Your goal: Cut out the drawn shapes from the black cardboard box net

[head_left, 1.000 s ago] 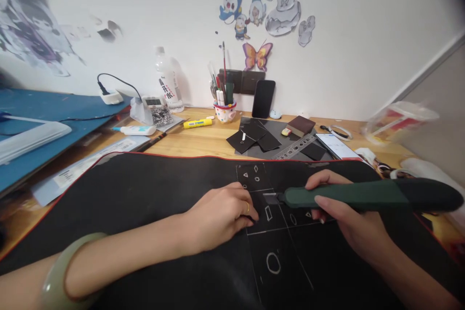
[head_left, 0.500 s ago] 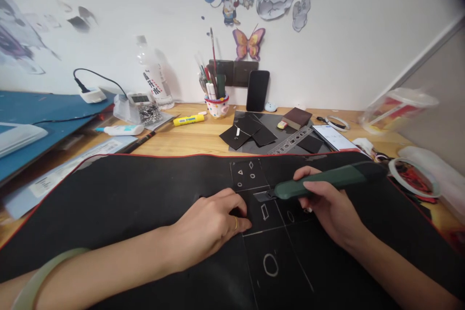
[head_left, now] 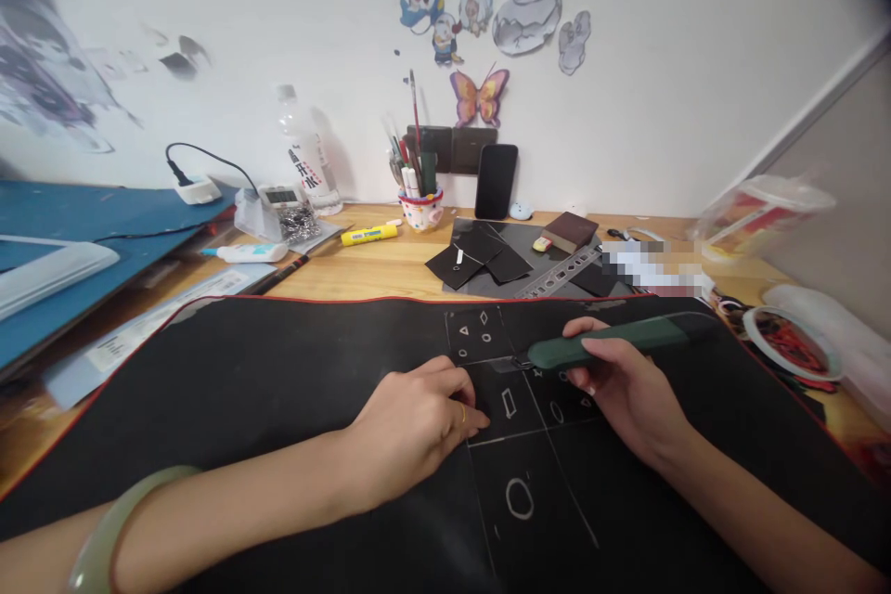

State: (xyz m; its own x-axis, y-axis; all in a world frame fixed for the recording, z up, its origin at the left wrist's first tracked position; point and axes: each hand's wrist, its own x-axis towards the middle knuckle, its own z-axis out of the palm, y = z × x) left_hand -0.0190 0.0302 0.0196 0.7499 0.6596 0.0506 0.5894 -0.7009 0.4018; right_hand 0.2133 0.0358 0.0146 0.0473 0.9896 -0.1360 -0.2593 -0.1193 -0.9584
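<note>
Black paper (head_left: 497,483) marked with pale lines and small outlined shapes lies on a black desk mat (head_left: 292,362). My left hand (head_left: 421,404), with a ring and a pale green bangle on that arm, rests its fingertips on the paper's left edge. Its fingers are bent, with thumb and forefinger apart. In my right hand (head_left: 619,376) is a green utility knife (head_left: 591,346), gripped around the handle. The knife's extended blade (head_left: 505,365) lies low over the pale line below the small top square; whether it touches the paper I cannot tell.
Beyond the mat's red edge lie black paper pieces (head_left: 459,264), a stencil ruler (head_left: 557,278), a dark red box (head_left: 569,230) and a glue stick (head_left: 368,235). A pen cup (head_left: 421,212) and a bottle (head_left: 313,172) stand near the wall. A tape roll (head_left: 790,343) is at right.
The knife blade has moved slightly away from me, onto the pale line. My left hand has slid a little to the right. The camera view has tilted up slightly.
</note>
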